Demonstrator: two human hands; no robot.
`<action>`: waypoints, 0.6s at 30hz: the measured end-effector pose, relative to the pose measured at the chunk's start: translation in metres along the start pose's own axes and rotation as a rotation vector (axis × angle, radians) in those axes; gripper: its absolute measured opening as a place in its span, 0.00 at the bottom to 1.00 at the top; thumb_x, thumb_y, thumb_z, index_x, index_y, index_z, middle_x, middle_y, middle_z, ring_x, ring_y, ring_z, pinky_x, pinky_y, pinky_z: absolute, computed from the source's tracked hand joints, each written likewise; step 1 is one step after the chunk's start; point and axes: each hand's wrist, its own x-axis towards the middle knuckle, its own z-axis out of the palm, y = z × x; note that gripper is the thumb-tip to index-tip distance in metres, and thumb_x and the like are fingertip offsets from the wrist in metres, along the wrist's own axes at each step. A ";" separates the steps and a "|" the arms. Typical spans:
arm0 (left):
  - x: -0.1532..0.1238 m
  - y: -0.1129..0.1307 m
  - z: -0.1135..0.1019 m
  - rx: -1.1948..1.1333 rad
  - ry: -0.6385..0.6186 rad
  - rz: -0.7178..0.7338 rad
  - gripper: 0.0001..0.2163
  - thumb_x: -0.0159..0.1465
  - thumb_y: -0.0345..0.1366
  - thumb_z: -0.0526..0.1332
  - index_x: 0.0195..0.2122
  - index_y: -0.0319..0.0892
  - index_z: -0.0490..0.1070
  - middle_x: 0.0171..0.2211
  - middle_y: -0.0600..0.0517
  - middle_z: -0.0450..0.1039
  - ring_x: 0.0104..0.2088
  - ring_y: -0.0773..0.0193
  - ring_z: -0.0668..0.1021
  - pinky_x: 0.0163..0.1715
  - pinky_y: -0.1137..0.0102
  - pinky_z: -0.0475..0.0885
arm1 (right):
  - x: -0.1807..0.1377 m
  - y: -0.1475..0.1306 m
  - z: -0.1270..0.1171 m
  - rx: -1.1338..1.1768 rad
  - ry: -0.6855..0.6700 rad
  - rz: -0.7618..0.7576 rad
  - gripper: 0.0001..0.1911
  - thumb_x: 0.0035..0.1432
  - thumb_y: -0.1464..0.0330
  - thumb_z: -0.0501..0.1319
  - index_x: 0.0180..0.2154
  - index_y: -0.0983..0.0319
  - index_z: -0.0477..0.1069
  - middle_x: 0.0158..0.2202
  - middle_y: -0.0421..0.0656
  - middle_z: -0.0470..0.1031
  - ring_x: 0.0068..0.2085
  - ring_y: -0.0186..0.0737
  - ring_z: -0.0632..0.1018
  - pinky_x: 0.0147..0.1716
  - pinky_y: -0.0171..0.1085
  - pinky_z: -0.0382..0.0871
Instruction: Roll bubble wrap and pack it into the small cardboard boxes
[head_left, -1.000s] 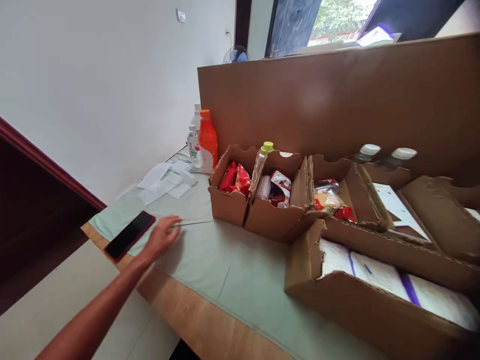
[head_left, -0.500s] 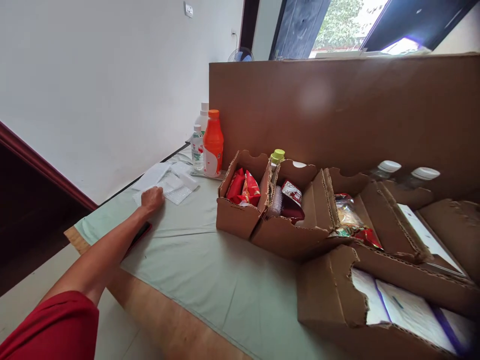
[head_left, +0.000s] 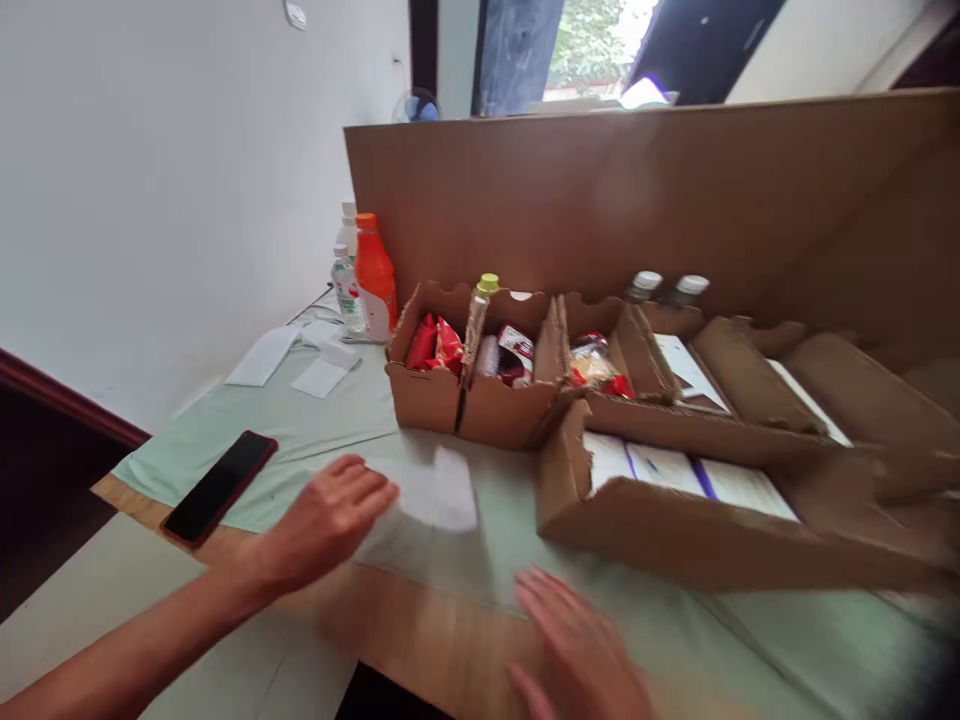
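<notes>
In the head view my left hand (head_left: 326,525) is closed on a thin white translucent bubble-wrap pouch (head_left: 442,495), which extends to the right over the cloth and is blurred. My right hand (head_left: 574,640) is low in front of the cardboard boxes, blurred, with thumb and fingers apart and nothing in it. A black phone with a red edge (head_left: 219,488) lies on the table left of my left hand. More white pouches (head_left: 322,372) lie flat farther back on the cloth.
Cardboard boxes (head_left: 499,415) holding red packets and a jar stand in a row behind. A long cardboard tray (head_left: 675,535) with white packs sits to the right. An orange bottle (head_left: 375,275) and clear bottles (head_left: 347,290) stand back left, beside a tall cardboard panel (head_left: 600,190).
My left hand has moved right and nearer from the pile, bringing a white pouch. The phone is now uncovered. My right hand has come into view, and the view has turned right.
</notes>
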 end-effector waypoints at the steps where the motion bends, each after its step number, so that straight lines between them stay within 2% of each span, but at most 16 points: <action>1: -0.001 0.018 0.009 -0.027 -0.008 0.106 0.15 0.70 0.24 0.51 0.46 0.44 0.76 0.38 0.47 0.79 0.39 0.57 0.80 0.52 0.56 0.72 | 0.014 -0.015 0.005 0.008 0.006 -0.130 0.35 0.61 0.67 0.62 0.69 0.56 0.59 0.59 0.46 0.77 0.60 0.52 0.77 0.56 0.49 0.75; 3: -0.007 0.044 0.027 -0.066 -0.038 0.204 0.14 0.70 0.23 0.51 0.43 0.44 0.75 0.36 0.48 0.78 0.38 0.57 0.79 0.53 0.56 0.71 | 0.036 -0.039 0.017 -0.013 -0.108 -0.168 0.36 0.61 0.68 0.62 0.69 0.63 0.58 0.64 0.51 0.71 0.65 0.54 0.70 0.62 0.52 0.68; 5: -0.017 0.060 0.042 -0.105 -0.081 0.221 0.13 0.69 0.22 0.52 0.41 0.44 0.74 0.34 0.49 0.77 0.36 0.57 0.78 0.51 0.57 0.72 | 0.040 -0.050 0.031 -0.055 -0.200 -0.080 0.32 0.60 0.69 0.64 0.64 0.66 0.64 0.62 0.53 0.73 0.63 0.56 0.72 0.62 0.54 0.68; 7: -0.029 0.068 0.053 -0.138 -0.124 0.189 0.13 0.69 0.22 0.53 0.41 0.45 0.74 0.33 0.49 0.76 0.35 0.57 0.77 0.49 0.58 0.72 | 0.025 -0.046 0.039 -0.103 -0.260 0.038 0.25 0.58 0.70 0.65 0.57 0.64 0.71 0.57 0.52 0.78 0.58 0.57 0.76 0.59 0.57 0.69; 9: -0.042 0.072 0.058 -0.167 -0.163 0.153 0.13 0.68 0.22 0.54 0.44 0.45 0.74 0.35 0.49 0.76 0.36 0.56 0.78 0.47 0.59 0.72 | -0.004 -0.032 0.037 -0.153 -0.285 0.112 0.21 0.58 0.71 0.65 0.53 0.60 0.74 0.57 0.49 0.78 0.57 0.57 0.77 0.57 0.58 0.69; 11: -0.051 0.074 0.057 -0.204 -0.196 0.124 0.12 0.67 0.24 0.56 0.45 0.45 0.74 0.38 0.47 0.77 0.39 0.55 0.78 0.47 0.58 0.72 | -0.036 -0.014 0.024 -0.204 -0.268 0.133 0.21 0.58 0.71 0.65 0.54 0.58 0.74 0.60 0.49 0.75 0.59 0.58 0.75 0.56 0.58 0.69; 14: -0.055 0.075 0.047 -0.280 -0.244 0.059 0.09 0.65 0.32 0.62 0.45 0.46 0.75 0.43 0.45 0.77 0.42 0.52 0.78 0.45 0.58 0.74 | -0.071 0.006 -0.007 -0.241 -0.202 0.130 0.20 0.59 0.66 0.66 0.54 0.59 0.74 0.60 0.50 0.76 0.58 0.58 0.76 0.54 0.57 0.70; 16: -0.051 0.075 0.042 -0.312 -0.241 0.015 0.09 0.63 0.34 0.64 0.45 0.45 0.75 0.43 0.45 0.78 0.42 0.51 0.78 0.43 0.57 0.75 | -0.078 0.010 -0.022 -0.257 -0.119 0.164 0.15 0.62 0.64 0.64 0.50 0.59 0.76 0.56 0.51 0.78 0.57 0.56 0.77 0.53 0.55 0.71; 18: -0.044 0.079 0.043 -0.317 -0.174 0.004 0.09 0.66 0.31 0.61 0.46 0.44 0.75 0.44 0.45 0.78 0.44 0.52 0.78 0.44 0.57 0.76 | -0.071 0.006 -0.025 -0.279 -0.016 0.216 0.11 0.66 0.65 0.60 0.46 0.60 0.77 0.54 0.51 0.79 0.56 0.54 0.77 0.51 0.53 0.73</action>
